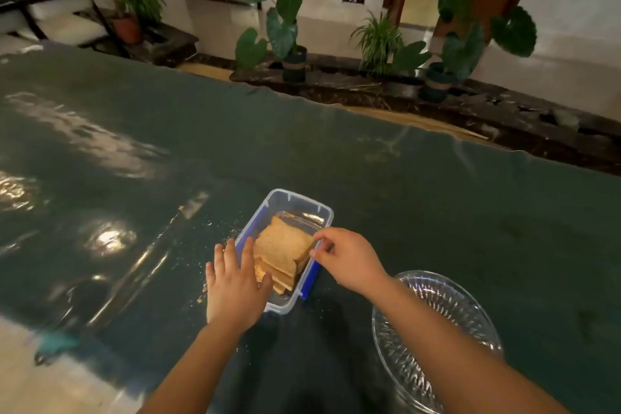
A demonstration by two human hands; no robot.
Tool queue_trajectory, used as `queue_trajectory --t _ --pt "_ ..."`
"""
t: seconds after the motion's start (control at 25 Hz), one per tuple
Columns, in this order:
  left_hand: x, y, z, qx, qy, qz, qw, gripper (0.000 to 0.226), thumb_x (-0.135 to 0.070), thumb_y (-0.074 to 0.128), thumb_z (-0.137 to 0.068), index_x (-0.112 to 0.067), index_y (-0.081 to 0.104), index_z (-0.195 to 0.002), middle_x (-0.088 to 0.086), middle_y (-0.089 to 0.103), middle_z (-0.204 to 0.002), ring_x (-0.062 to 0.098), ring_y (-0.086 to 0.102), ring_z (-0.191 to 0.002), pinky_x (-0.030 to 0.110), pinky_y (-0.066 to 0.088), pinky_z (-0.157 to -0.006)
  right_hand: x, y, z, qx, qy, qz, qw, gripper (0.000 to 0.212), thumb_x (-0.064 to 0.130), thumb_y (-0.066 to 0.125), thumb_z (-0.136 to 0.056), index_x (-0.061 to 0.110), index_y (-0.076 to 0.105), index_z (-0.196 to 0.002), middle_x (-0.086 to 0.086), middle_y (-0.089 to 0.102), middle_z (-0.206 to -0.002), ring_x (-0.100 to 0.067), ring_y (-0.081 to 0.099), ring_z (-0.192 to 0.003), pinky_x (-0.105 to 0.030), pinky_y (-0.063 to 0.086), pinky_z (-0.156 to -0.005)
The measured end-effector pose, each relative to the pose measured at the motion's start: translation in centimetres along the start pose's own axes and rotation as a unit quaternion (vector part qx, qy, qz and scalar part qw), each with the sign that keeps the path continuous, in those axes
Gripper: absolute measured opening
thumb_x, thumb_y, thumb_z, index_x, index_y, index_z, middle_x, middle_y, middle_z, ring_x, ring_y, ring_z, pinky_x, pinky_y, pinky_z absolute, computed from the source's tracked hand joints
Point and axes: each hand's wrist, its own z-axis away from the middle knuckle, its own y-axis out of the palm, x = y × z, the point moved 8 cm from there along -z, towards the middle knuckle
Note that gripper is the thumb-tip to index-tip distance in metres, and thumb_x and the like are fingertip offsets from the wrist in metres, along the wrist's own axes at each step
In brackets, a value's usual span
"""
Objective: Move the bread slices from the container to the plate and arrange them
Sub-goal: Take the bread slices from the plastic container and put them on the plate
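Note:
A clear plastic container (295,202) with blue side clips sits on the dark green table. Inside it lies a stack of toasted bread slices (282,247), leaning toward me. My left hand (235,286) rests flat against the container's left rim, fingers spread and holding nothing. My right hand (346,259) reaches over the right rim, thumb and forefinger pinching the top slice's right edge. A clear patterned glass plate (467,312) stands to the right of the container, partly hidden under my right forearm, with no bread visible on it.
Crumbs are scattered on the glossy table cover (403,195) left of the container. The table's far edge runs diagonally, with potted plants (289,30) on the floor beyond it. The near left table edge shows a pale floor below.

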Motion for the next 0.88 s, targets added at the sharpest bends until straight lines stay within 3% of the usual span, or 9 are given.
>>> queue_trajectory --t 0.12,0.24,0.4,0.56,0.72,0.88 --pt "1.0 1.7 -1.0 0.012 -0.008 -0.001 1.0 0.08 -0.061 0.034 -0.095 -0.025 0.002 -0.158 0.012 -0.002 -0.168 0.035 -0.009 -0.153 0.054 0.002 -0.124 0.8 2.2 -2.5 0.024 -0.002 0.044 0.999 0.039 0.033 0.067 -0.086 0.029 0.061 -0.124 0.011 0.067 -0.099 -0.006 0.06 -0.084 -0.024 0.047 -0.073" --pt "1.2 2.6 -1.1 -0.01 0.003 0.005 1.0 0.083 -0.062 0.031 -0.094 -0.02 -0.001 -0.158 0.013 -0.001 -0.168 0.033 -0.009 -0.154 0.054 -0.001 -0.124 1.4 4.0 -4.9 0.036 -0.005 0.109 0.993 0.049 0.032 0.067 -0.085 0.025 0.054 -0.132 0.001 0.063 -0.121 -0.018 0.062 -0.105 -0.033 0.051 -0.085" --pt "1.3 3.2 -0.8 -0.029 0.015 -0.022 0.999 0.088 -0.069 0.016 -0.091 -0.016 -0.002 -0.158 0.014 -0.001 -0.168 0.034 -0.01 -0.153 0.053 -0.005 -0.123 1.3 6.6 -8.2 0.073 0.003 0.2 0.977 0.072 0.039 0.07 -0.082 0.011 0.039 -0.14 -0.013 0.053 -0.135 -0.032 0.05 -0.124 -0.041 0.047 -0.095" --pt "1.5 3.6 -0.9 -0.021 0.016 -0.034 0.999 0.089 -0.074 0.008 -0.089 -0.019 -0.005 -0.158 0.012 -0.006 -0.168 0.033 -0.014 -0.152 0.052 -0.009 -0.122 0.6 9.0 -10.4 0.116 0.039 0.239 0.963 0.069 0.043 0.072 -0.078 0.008 0.045 -0.132 -0.014 0.061 -0.125 -0.032 0.059 -0.114 -0.04 0.051 -0.091" --pt "1.5 3.6 -0.9 -0.016 0.016 -0.031 0.999 0.088 -0.075 0.002 -0.089 -0.02 -0.003 -0.158 0.012 -0.006 -0.168 0.034 -0.014 -0.152 0.054 -0.005 -0.123 0.9 9.8 -11.0 0.076 0.026 0.266 0.961 0.057 0.044 0.079 -0.071 0.014 0.061 -0.116 -0.01 0.063 -0.116 -0.027 0.061 -0.105 -0.035 0.051 -0.085" --pt "1.5 3.6 -1.0 -0.007 0.012 -0.029 0.999 0.089 -0.076 0.002 -0.088 -0.022 -0.004 -0.158 0.011 -0.009 -0.168 0.034 -0.014 -0.152 0.056 -0.002 -0.124 0.9 10.1 -11.0 0.081 0.03 0.252 0.964 0.055 0.046 0.082 -0.068 0.017 0.062 -0.111 -0.006 0.064 -0.11 -0.025 0.063 -0.102 -0.034 0.051 -0.082"
